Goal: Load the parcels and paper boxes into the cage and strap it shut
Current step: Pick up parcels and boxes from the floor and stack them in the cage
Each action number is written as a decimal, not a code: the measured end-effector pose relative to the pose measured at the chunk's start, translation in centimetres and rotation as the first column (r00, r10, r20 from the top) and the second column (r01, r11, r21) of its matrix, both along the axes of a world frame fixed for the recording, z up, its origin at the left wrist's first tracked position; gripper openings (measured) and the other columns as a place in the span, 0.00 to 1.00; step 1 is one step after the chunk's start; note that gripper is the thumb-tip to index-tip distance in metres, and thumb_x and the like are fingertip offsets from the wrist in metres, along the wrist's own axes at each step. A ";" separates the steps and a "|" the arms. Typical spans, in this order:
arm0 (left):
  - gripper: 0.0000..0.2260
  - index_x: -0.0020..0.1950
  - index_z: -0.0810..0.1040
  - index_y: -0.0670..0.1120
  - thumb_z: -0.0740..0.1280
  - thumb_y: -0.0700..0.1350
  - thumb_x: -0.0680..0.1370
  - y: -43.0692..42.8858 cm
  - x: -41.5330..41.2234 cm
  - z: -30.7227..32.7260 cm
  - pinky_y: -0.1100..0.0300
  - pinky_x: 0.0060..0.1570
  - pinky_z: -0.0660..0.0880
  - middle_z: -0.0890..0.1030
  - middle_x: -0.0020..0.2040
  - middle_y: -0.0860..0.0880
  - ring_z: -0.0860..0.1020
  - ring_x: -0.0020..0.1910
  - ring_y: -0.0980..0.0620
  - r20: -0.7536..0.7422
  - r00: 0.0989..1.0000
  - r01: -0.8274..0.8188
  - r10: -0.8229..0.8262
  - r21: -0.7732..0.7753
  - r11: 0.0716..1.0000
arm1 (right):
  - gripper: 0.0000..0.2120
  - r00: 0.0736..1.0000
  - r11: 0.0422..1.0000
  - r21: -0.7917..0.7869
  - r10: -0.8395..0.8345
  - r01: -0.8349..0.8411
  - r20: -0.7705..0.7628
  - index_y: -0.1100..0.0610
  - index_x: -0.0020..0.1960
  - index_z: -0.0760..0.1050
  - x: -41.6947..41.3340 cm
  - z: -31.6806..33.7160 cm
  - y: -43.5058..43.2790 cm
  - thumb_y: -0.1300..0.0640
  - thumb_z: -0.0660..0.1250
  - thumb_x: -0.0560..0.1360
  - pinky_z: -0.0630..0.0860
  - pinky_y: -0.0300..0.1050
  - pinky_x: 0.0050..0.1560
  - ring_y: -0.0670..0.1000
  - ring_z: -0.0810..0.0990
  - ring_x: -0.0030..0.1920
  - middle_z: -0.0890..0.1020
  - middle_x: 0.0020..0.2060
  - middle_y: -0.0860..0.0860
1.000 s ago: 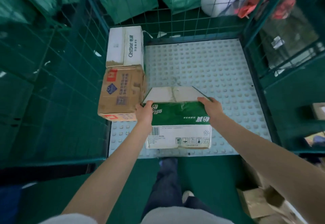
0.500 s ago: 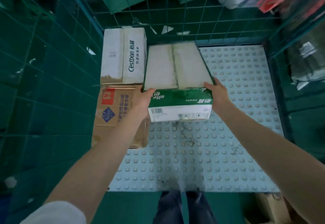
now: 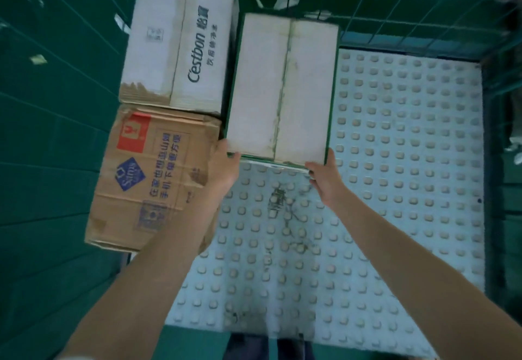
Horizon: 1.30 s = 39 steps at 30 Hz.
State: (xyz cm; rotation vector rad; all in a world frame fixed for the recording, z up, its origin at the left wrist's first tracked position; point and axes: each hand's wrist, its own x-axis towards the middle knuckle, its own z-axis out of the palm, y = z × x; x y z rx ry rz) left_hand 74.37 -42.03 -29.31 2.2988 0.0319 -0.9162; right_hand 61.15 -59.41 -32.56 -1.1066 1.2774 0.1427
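Three boxes are sitting in the cage (image 3: pixel 395 6), all in the upper left of the frame: one white Cestbon box (image 3: pixel 178 40), one brown carton (image 3: pixel 149 179) below it, and one green-edged white box (image 3: pixel 279 85) at center. Two hands are gripping this last box's near corners: left hand (image 3: pixel 223 167), right hand (image 3: pixel 324 179). The studded floor (image 3: pixel 395 162) is showing at right.

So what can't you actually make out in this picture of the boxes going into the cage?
- Head view: the green-edged box shows only its top; its sides and underside are hidden, so whether it rests on the cage floor is unclear.
- The fingers of the left hand and right hand curl out of sight at its near edge.
- Small print on the brown box is blurred.
- No strap is in frame.
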 end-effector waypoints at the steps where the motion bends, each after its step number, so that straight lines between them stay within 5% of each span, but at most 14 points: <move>1: 0.23 0.78 0.60 0.44 0.59 0.43 0.84 0.4 -0.4 -0.7 0.57 0.66 0.64 0.62 0.77 0.44 0.66 0.72 0.44 0.018 0.999 0.030 -0.030 0.003 1.000 | 0.34 1.000 1.000 -0.028 -0.011 0.010 -0.018 0.44 0.79 0.51 0.0 -1.0 0.2 0.63 0.62 0.80 0.72 0.54 0.62 0.57 0.73 0.63 0.72 0.67 0.51; 4: 0.21 0.77 0.62 0.44 0.59 0.44 0.84 1.1 -0.5 -1.4 0.57 0.64 0.65 0.64 0.76 0.44 0.67 0.71 0.44 0.069 0.997 0.027 -0.026 0.000 1.000 | 0.30 0.996 0.997 -0.042 -0.070 0.068 -0.050 0.48 0.76 0.58 0.9 -2.2 -0.4 0.67 0.59 0.79 0.78 0.48 0.47 0.55 0.75 0.48 0.77 0.56 0.54; 7: 0.19 0.74 0.67 0.45 0.59 0.46 0.84 2.1 -0.2 -1.6 0.57 0.58 0.70 0.72 0.69 0.48 0.73 0.65 0.48 0.041 0.994 -0.097 0.099 -0.053 0.994 | 0.20 0.986 0.986 -0.009 -0.168 0.168 -0.011 0.55 0.66 0.64 3.1 -2.0 -1.4 0.71 0.59 0.78 0.79 0.42 0.46 0.55 0.77 0.49 0.76 0.60 0.58; 10: 0.18 0.72 0.70 0.46 0.57 0.49 0.84 3.3 -0.3 -1.4 0.60 0.54 0.68 0.76 0.64 0.49 0.74 0.63 0.50 -0.067 0.979 -0.198 0.194 -0.070 0.978 | 0.22 0.977 0.980 0.018 -0.198 0.197 0.078 0.60 0.69 0.59 7.1 -1.5 -2.8 0.70 0.58 0.78 0.78 0.37 0.40 0.53 0.76 0.50 0.73 0.61 0.58; 15: 0.18 0.75 0.66 0.44 0.54 0.47 0.85 4.7 -1.1 -0.3 0.58 0.58 0.67 0.71 0.70 0.45 0.71 0.65 0.49 -0.137 0.942 -0.320 0.307 -0.089 0.943 | 0.25 0.991 0.989 0.094 -0.120 0.114 0.060 0.61 0.74 0.60 9.7 -0.6 -4.6 0.65 0.63 0.79 0.77 0.41 0.43 0.54 0.79 0.55 0.75 0.63 0.58; 19: 0.16 0.69 0.71 0.44 0.55 0.47 0.85 5.8 -1.7 0.5 0.52 0.57 0.70 0.75 0.65 0.38 0.74 0.63 0.39 -0.158 0.929 -0.351 0.334 -0.095 0.932 | 0.32 0.998 0.996 0.089 0.014 -0.019 0.054 0.52 0.79 0.52 7.2 1.4 -3.3 0.62 0.63 0.81 0.67 0.46 0.65 0.54 0.66 0.73 0.66 0.74 0.53; 22: 0.15 0.68 0.73 0.46 0.56 0.49 0.84 6.2 -2.5 2.6 0.49 0.62 0.72 0.78 0.60 0.44 0.77 0.60 0.43 -0.192 0.913 -0.386 0.359 -0.133 0.913 | 0.28 0.987 0.987 0.041 0.158 -0.158 -0.011 0.56 0.78 0.59 4.7 4.0 -2.1 0.57 0.64 0.81 0.68 0.48 0.66 0.54 0.68 0.71 0.68 0.73 0.53; 27: 0.10 0.59 0.78 0.45 0.60 0.46 0.83 6.1 -4.3 8.0 0.58 0.44 0.73 0.80 0.50 0.47 0.76 0.47 0.49 -0.187 0.878 -0.475 0.441 -0.212 0.854 | 0.20 0.946 0.948 0.025 0.320 -0.319 -0.054 0.60 0.71 0.69 1.1 10.9 0.3 0.56 0.63 0.81 0.70 0.49 0.66 0.51 0.74 0.63 0.76 0.64 0.54; 32: 0.08 0.59 0.76 0.44 0.61 0.45 0.83 6.7 -7.5 14.5 0.64 0.40 0.73 0.79 0.47 0.51 0.78 0.47 0.54 -0.252 0.834 -0.550 0.491 -0.305 0.777 | 0.18 0.939 0.938 0.025 0.345 -0.344 0.001 0.60 0.69 0.71 -2.7 18.5 3.1 0.54 0.63 0.81 0.71 0.49 0.64 0.51 0.76 0.57 0.80 0.53 0.52; 39: 0.08 0.53 0.77 0.47 0.61 0.49 0.84 10.9 -13.3 22.0 0.61 0.46 0.74 0.81 0.48 0.51 0.79 0.46 0.55 -0.284 0.813 -0.582 0.507 -0.385 0.717 | 0.16 0.907 0.906 0.048 0.418 -0.420 0.042 0.61 0.66 0.73 -6.9 24.8 8.5 0.54 0.63 0.82 0.71 0.49 0.64 0.53 0.77 0.60 0.80 0.59 0.55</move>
